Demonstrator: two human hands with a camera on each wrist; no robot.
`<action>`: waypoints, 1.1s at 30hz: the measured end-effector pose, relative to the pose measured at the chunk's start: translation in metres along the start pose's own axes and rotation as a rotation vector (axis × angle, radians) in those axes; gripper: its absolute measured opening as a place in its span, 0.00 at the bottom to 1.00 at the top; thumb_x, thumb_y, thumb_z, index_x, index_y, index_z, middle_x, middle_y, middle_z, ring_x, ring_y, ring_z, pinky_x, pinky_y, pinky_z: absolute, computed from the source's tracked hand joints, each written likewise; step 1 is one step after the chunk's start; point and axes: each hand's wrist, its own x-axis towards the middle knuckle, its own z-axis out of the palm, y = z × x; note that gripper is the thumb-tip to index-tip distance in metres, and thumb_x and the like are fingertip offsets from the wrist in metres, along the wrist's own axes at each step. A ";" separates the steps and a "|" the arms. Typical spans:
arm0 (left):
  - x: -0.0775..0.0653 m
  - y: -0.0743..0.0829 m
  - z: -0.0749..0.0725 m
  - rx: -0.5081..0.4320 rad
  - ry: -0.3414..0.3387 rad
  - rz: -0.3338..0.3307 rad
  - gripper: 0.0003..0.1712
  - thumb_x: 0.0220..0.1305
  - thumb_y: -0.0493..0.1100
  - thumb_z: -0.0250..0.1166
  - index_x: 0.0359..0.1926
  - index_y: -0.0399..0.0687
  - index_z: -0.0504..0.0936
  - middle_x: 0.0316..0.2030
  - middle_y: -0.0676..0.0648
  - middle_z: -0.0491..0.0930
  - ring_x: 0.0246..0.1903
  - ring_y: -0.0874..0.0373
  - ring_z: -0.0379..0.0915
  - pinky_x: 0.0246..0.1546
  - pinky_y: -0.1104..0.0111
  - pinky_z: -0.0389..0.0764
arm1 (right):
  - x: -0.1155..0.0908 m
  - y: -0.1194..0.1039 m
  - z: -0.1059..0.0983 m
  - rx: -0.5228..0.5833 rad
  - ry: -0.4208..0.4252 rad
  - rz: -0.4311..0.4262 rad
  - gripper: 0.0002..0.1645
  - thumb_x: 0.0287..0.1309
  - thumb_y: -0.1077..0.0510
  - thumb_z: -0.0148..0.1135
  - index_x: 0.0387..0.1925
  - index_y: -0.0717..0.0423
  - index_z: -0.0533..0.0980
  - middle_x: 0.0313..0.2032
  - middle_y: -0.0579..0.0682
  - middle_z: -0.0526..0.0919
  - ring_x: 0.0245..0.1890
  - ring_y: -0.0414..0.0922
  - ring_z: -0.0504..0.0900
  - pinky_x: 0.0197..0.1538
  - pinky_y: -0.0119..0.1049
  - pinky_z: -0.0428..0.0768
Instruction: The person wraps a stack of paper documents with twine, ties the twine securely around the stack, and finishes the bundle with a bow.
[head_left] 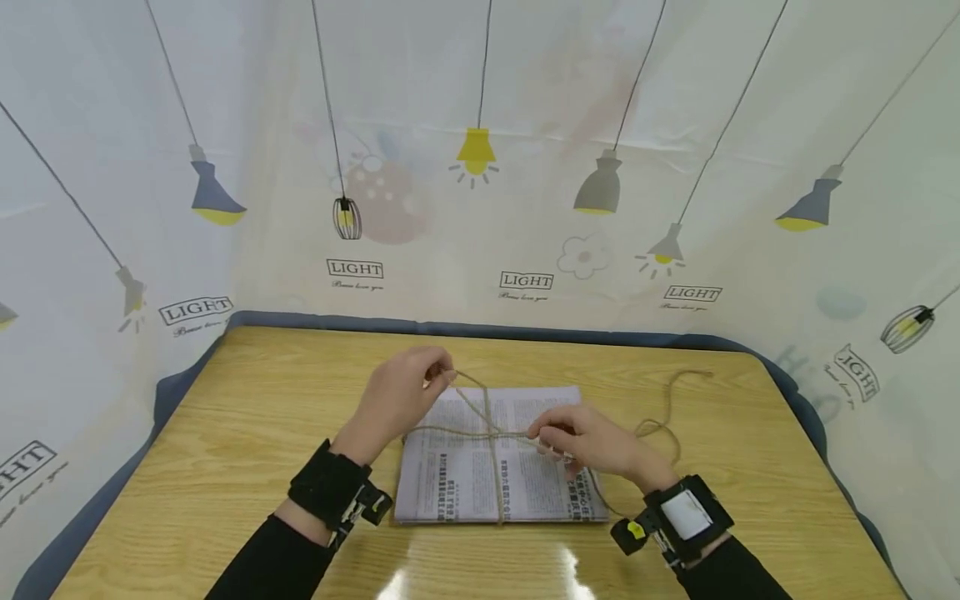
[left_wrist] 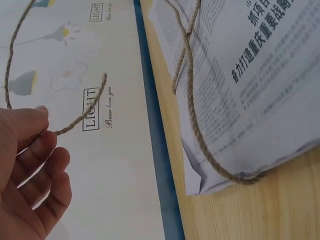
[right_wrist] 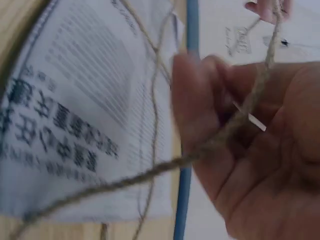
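Observation:
A stack of newspapers [head_left: 532, 492] lies on the table with brown twine [head_left: 496, 479] running round it both ways, the strands crossing near the middle of the top sheet. Above the stack's far left corner, my left hand [head_left: 405, 392] pinches the twine between thumb and fingertips. In the left wrist view a short free end [left_wrist: 95, 102] sticks out past those fingertips. My right hand [head_left: 592, 437], low over the right half of the papers, has its fingers curled at the twine near the crossing. In the right wrist view a strand [right_wrist: 175, 162] runs across the curled fingers, which are blurred.
A loose tail of twine [head_left: 667, 400] curves over the wooden table [head_left: 285, 367] to the right of the stack. Behind the table's dark blue edge [head_left: 420, 327] hangs a pale curtain [head_left: 450, 275] printed with lamps. Each wrist wears a black strap with a camera.

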 end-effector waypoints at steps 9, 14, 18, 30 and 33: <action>-0.003 -0.011 0.008 0.015 -0.115 0.009 0.14 0.67 0.47 0.63 0.28 0.54 0.67 0.19 0.55 0.66 0.18 0.63 0.62 0.22 0.72 0.61 | 0.029 0.005 0.040 -0.407 0.135 0.017 0.13 0.62 0.59 0.60 0.45 0.57 0.83 0.31 0.45 0.83 0.22 0.36 0.73 0.27 0.31 0.72; -0.005 -0.014 0.015 0.054 -0.164 0.016 0.04 0.69 0.47 0.61 0.40 0.53 0.76 0.23 0.55 0.77 0.19 0.64 0.66 0.22 0.71 0.67 | 0.037 0.007 0.052 -0.450 0.199 0.059 0.12 0.60 0.58 0.62 0.44 0.55 0.84 0.27 0.43 0.82 0.21 0.36 0.73 0.26 0.31 0.71; -0.006 -0.012 0.024 0.113 -0.140 0.032 0.07 0.69 0.43 0.60 0.41 0.53 0.85 0.26 0.55 0.82 0.19 0.65 0.67 0.25 0.70 0.70 | 0.038 0.004 0.056 -0.437 0.240 0.056 0.11 0.60 0.59 0.63 0.43 0.57 0.84 0.24 0.42 0.81 0.21 0.36 0.73 0.26 0.30 0.70; -0.007 -0.002 0.048 0.026 -0.037 -0.063 0.04 0.66 0.41 0.64 0.33 0.51 0.82 0.27 0.54 0.81 0.22 0.65 0.68 0.27 0.71 0.71 | 0.042 0.001 0.062 -0.385 0.283 0.092 0.08 0.58 0.59 0.65 0.37 0.58 0.84 0.27 0.46 0.83 0.24 0.37 0.75 0.30 0.32 0.73; -0.008 0.000 0.053 0.010 -0.075 -0.090 0.04 0.66 0.41 0.63 0.32 0.51 0.81 0.26 0.55 0.79 0.22 0.65 0.67 0.26 0.72 0.70 | 0.043 0.001 0.062 -0.374 0.287 0.101 0.08 0.58 0.59 0.65 0.38 0.58 0.84 0.28 0.46 0.84 0.25 0.37 0.75 0.30 0.32 0.73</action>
